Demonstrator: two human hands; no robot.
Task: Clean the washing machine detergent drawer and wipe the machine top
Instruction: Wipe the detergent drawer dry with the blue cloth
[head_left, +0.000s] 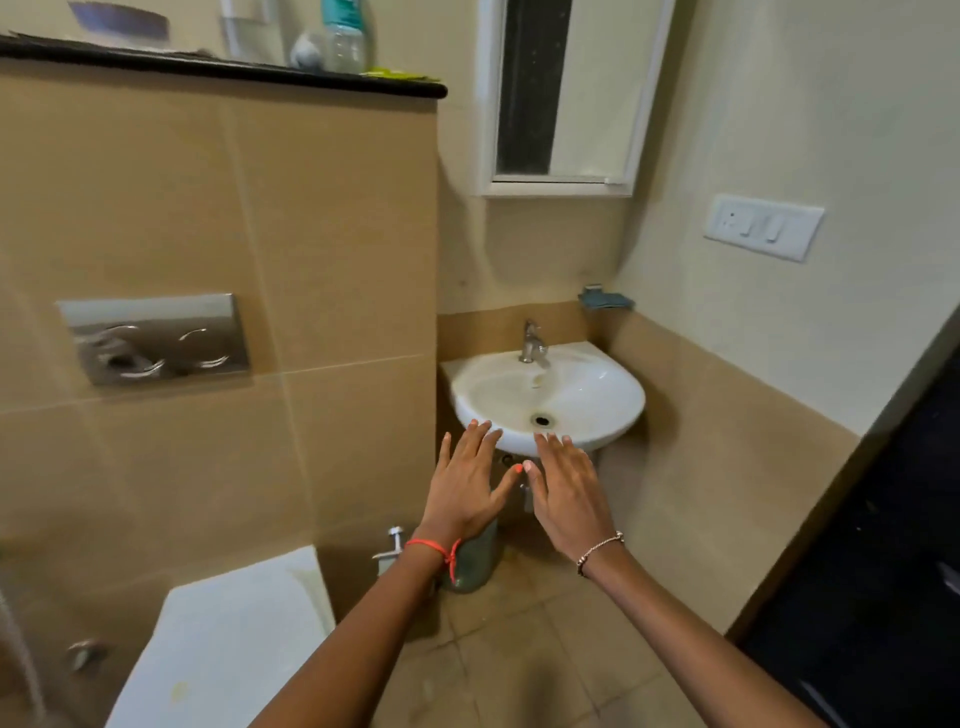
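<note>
I am in a small bathroom; no washing machine or detergent drawer is in view. My left hand (465, 480) and my right hand (563, 486) are stretched out side by side in front of me, palms down, fingers straight and spread, holding nothing. Their fingertips reach the near rim of a white wall-mounted sink (597, 410) in the corner. A chrome tap (531, 341) stands at the back of the sink. A red thread circles my left wrist and a bead bracelet my right wrist.
A tiled half-wall with a chrome flush plate (156, 338) fills the left; bottles (343, 36) stand on its dark ledge. A white toilet lid (228, 639) is at lower left, a green bucket (470, 566) under the sink, a blue soap dish (605, 299), a switch plate (763, 226), a dark door (883, 545) on the right.
</note>
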